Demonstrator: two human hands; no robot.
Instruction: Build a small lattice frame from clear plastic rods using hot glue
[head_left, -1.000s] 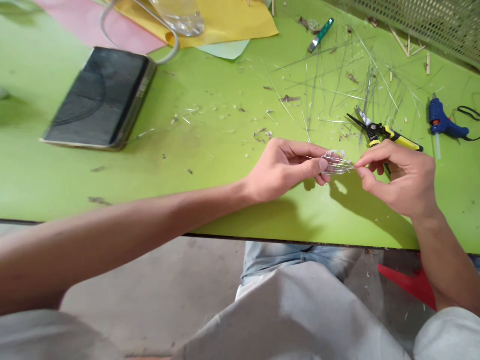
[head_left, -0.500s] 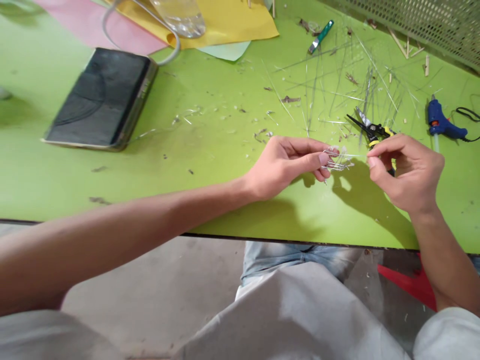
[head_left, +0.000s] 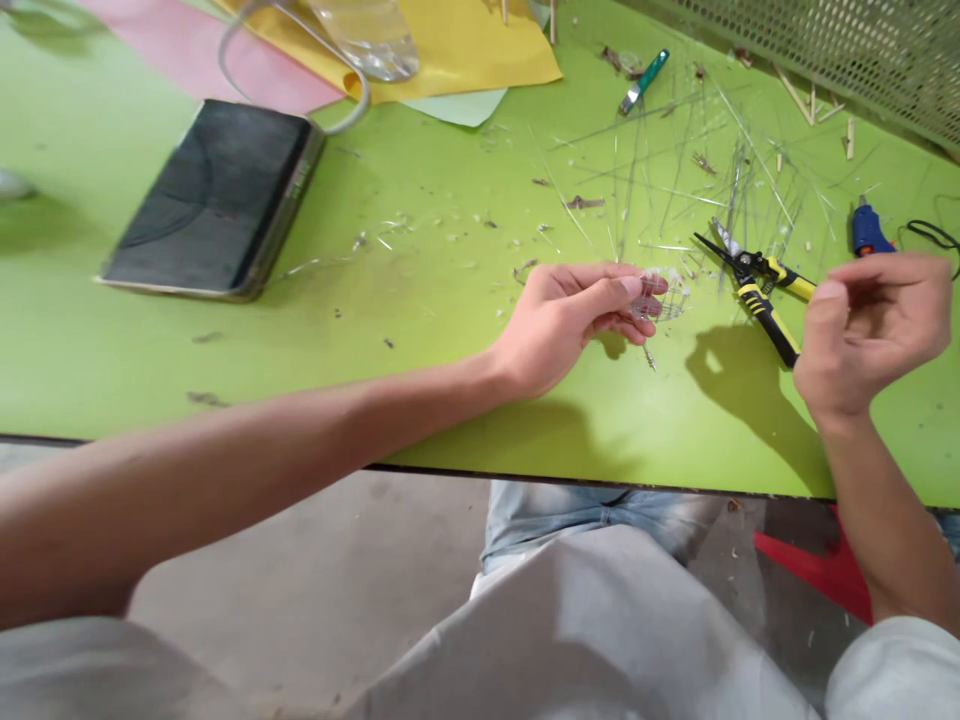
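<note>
My left hand [head_left: 574, 320] pinches a small wire frame [head_left: 667, 295] of thin silvery strands with clear, whitish blobs on it. A twisted wire end [head_left: 649, 357] hangs below those fingers. Off to the right, my right hand [head_left: 874, 335] is raised with thumb and forefinger together; whatever may be in that pinch is too small to make out. Between the hands lie black-and-yellow pliers [head_left: 765, 310], jaws apart, on the green table [head_left: 420, 400]. Part of a blue glue gun [head_left: 868, 228] shows behind my right hand, which hides the rest.
Loose wires [head_left: 682, 190] and scraps litter the table's far right. A green-handled cutter [head_left: 643, 82] lies beyond them, near a perforated basket [head_left: 840, 60]. To the left are a black tablet-like device [head_left: 210, 200], coloured paper [head_left: 480, 50] and a clear container [head_left: 371, 40].
My right hand has moved right, away from the wire frame, uncovering the pliers' handles and covering part of the glue gun. My left hand keeps its hold, with the frame slightly turned.
</note>
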